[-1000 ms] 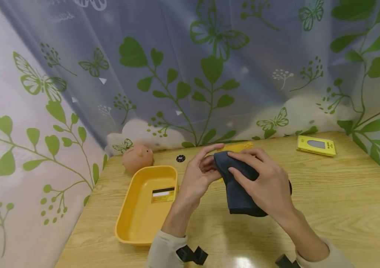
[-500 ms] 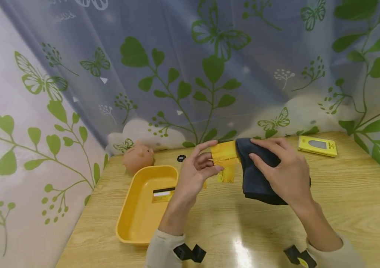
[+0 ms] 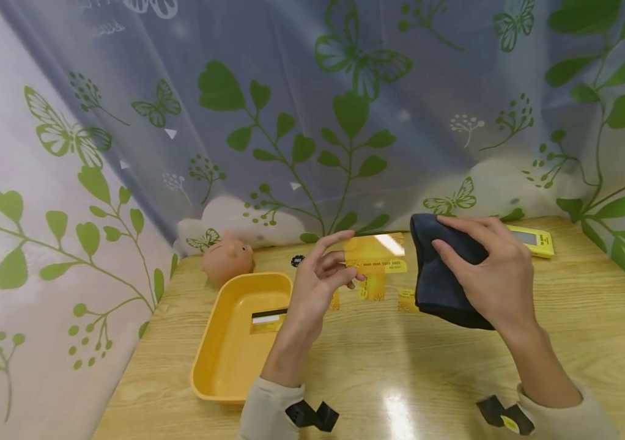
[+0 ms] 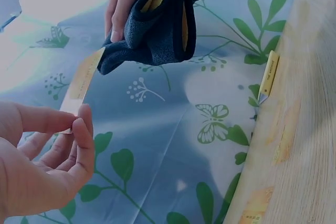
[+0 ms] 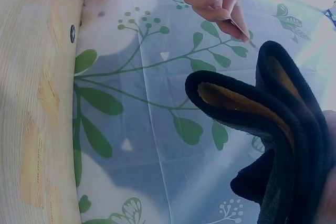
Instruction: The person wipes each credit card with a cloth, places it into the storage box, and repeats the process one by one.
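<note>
My left hand (image 3: 307,296) pinches a yellow bank card (image 3: 373,247) by its left end, between thumb and fingers. Raised over the table to the right, my right hand (image 3: 499,275) grips a dark blue folded cloth (image 3: 444,278) with black edging. A gap separates card and cloth in the head view. Both wrist views show the folds from the side, the left wrist view the cloth (image 4: 152,45) with yellow inside, the right wrist view the cloth (image 5: 289,150) with an orange-brown inside. Whether that is lining or more cards I cannot tell.
More yellow cards, such as one card (image 3: 373,289) and another card (image 3: 407,300), lie beneath my hands. To the left stands a yellow tray (image 3: 200,360) holding a card (image 3: 265,321). Behind are a piggy bank (image 3: 228,261), a black chip (image 3: 296,261) and a yellow box (image 3: 539,243).
The cloth has moved right and slightly up with my right hand. The yellow card, hidden at first, then partly showing at the cloth's edge, is now fully out in my left hand.
</note>
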Available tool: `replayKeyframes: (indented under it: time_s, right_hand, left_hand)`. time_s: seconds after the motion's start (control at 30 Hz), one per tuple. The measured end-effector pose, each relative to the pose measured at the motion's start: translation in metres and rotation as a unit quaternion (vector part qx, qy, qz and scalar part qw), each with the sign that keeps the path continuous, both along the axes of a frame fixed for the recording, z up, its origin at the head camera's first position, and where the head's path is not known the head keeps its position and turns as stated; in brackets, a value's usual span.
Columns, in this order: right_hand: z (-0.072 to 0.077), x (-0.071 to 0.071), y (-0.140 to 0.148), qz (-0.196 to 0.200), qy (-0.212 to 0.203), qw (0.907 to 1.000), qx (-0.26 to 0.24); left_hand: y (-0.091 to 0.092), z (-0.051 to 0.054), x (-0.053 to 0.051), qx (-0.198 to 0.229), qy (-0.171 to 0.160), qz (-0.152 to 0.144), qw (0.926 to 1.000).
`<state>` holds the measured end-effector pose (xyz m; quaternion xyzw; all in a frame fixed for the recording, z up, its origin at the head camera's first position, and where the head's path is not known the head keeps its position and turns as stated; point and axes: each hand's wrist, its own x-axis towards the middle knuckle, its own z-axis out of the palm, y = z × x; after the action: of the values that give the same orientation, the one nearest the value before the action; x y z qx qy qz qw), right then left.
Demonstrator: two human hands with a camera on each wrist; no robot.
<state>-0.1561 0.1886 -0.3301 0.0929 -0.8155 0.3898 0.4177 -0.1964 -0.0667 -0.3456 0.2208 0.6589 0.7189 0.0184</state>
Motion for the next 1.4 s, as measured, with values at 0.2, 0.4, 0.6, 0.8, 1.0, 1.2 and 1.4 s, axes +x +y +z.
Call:
replayKeyframes:
  time_s: [0.2,0.4,0.6,0.8,1.0,1.2,1.4]
  right_hand:
    - [0.0003,0.0000,-0.0004,0.001,-0.001,1.0000,-0.002]
    - [0.0004,-0.0003,-0.0006,0.002,-0.001,1.0000,-0.002]
    - [-0.0011,-0.0005,-0.0014,0.006,0.002,1.0000,-0.001]
    - [-0.0014,-0.0001,-0.0024,0.007,0.000,1.0000,-0.002]
    - [-0.0012,0.0004,-0.0032,0.007,0.000,1.0000,-0.002]
    - [-0.0005,0.0007,-0.0039,0.007,-0.001,1.0000,-0.004]
    - [0.0000,0.0013,-0.0035,0.008,-0.001,1.0000,-0.003]
  left_hand:
    - [0.0011,0.0002,0.0006,0.018,-0.012,0.026,0.9994]
    - [0.0029,0.0011,0.0014,0.029,-0.006,0.044,0.9986]
    - [0.0027,0.0006,0.0008,0.032,0.006,0.041,0.9986]
    - [0.0021,-0.0001,0.0014,0.026,0.013,0.047,0.9985]
    - [0.0023,-0.0007,0.0016,0.037,0.015,0.044,0.9982]
    - [0.0023,-0.0006,0.0014,0.051,0.006,0.031,0.9982]
    - [0.0023,-0.0001,0.0015,0.074,0.000,0.016,0.9971]
